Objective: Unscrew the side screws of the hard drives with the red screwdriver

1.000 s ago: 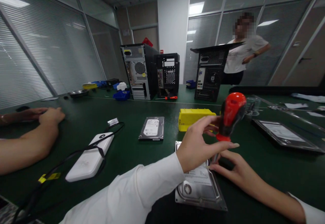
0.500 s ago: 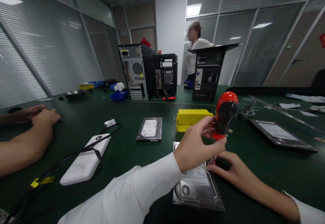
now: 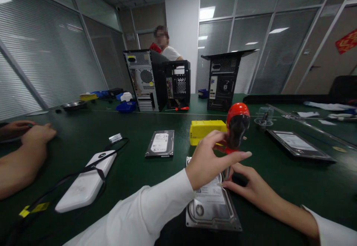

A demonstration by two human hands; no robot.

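Note:
A screwdriver with a red and black handle point(image 3: 238, 125) stands nearly upright over a silver hard drive point(image 3: 213, 210). My left hand point(image 3: 208, 158) has its fingers at the lower handle, its thumb reaching out below the red collar. Close to the drive's upper right part, my right hand point(image 3: 248, 184) pinches the screwdriver's metal shaft low down between thumb and fingers. The tip is hidden by my fingers. Just behind my left hand is a yellow bin point(image 3: 206, 128). A second hard drive point(image 3: 160, 143) lies to the left.
At the left lies a white power bank point(image 3: 86, 182) with a black cord. Another person's hands point(image 3: 39, 132) are at the far left. Computer cases point(image 3: 145, 78) stand at the back. A larger drive point(image 3: 298, 145) and a clear cup point(image 3: 264, 117) are to the right.
The view has shifted, moving table items slightly left. My left thumb has stretched out from the handle. The person behind the cases has moved left.

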